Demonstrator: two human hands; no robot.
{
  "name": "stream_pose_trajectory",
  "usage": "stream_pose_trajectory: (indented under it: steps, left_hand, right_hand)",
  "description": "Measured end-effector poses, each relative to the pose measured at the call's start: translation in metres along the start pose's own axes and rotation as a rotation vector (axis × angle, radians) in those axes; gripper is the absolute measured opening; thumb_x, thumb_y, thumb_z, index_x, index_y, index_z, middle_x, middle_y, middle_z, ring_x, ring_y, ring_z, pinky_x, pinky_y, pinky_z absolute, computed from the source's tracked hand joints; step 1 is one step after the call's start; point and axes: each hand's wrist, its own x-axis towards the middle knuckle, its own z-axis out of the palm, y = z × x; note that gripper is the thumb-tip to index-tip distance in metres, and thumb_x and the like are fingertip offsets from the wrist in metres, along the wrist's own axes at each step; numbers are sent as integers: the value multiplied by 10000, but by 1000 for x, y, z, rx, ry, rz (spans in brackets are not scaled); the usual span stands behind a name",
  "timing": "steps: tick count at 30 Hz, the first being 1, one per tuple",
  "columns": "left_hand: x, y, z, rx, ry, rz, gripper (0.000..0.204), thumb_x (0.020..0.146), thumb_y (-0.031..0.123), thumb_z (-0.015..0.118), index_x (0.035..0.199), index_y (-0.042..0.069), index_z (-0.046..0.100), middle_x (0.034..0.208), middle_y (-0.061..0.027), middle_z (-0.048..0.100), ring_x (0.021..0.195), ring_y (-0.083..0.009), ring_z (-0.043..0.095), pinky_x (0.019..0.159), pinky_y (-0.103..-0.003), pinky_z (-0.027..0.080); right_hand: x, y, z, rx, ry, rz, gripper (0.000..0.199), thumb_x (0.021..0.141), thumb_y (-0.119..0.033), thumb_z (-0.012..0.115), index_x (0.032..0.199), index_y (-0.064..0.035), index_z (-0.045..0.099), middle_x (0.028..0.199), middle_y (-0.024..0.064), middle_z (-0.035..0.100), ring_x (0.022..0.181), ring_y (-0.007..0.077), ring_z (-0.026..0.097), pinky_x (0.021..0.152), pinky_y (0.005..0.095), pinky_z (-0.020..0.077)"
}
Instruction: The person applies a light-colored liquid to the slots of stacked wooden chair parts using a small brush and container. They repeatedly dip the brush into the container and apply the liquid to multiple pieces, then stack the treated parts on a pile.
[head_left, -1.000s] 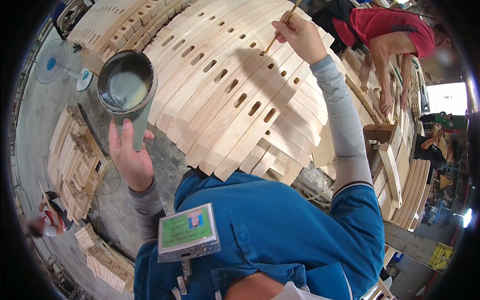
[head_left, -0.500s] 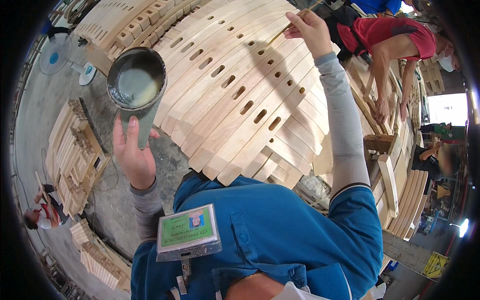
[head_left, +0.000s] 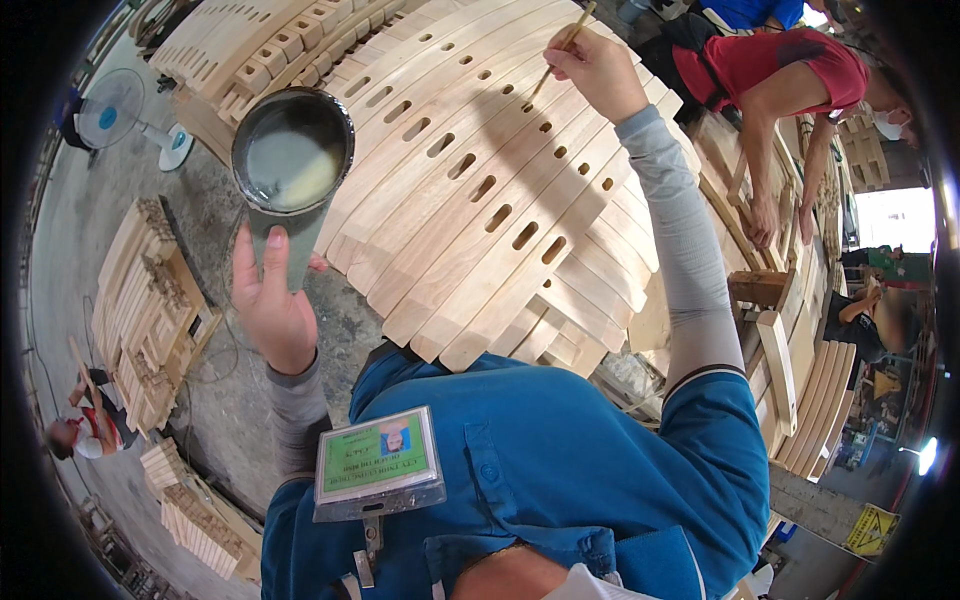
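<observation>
Left hand: closed on the handle of a dark cup, fingers and thumb around it; hand well apart from the other.
Cup: held up left of the slats, rim tilted toward camera, pale liquid inside (whitish, one side yellower).
Right hand: thumb and fingers pinched on a thin stick; hand above the slats.
Stick: tip down at a small slot; touching or inside, cannot tell.
Slats: pale wooden slats, side by side in front of the person, slots in rows.
Around: standing fan far left; co-worker in red at right.
</observation>
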Motion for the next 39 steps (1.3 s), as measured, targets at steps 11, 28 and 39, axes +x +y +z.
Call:
stream_pose_trajectory:
  steps: [11,28,39]
  left_hand:
    - [2,-1,13,119,-93,29,301,884,123,480,1150,-15,459,925,-55,565,738,-94,520,572,-238,453]
    - [-16,-13,14,337,4,534,346,886,100,475,1190,-51,408,946,-111,573,716,-122,555,591,-255,481]
    - [-18,-2,24,33,-66,518,323,891,140,476,1140,-60,426,870,-84,554,687,-119,543,611,-246,476]
  right_hand:
    - [-18,0,-19,182,128,18,146,791,-103,582,827,37,561,663,72,598,599,117,588,566,236,473]
    - [-137,-173,58,315,381,-487,188,709,54,630,871,15,543,837,167,614,745,240,623,599,293,518]
    - [-158,-174,46,671,317,-524,298,708,197,504,947,21,491,976,238,565,905,326,591,730,358,513]
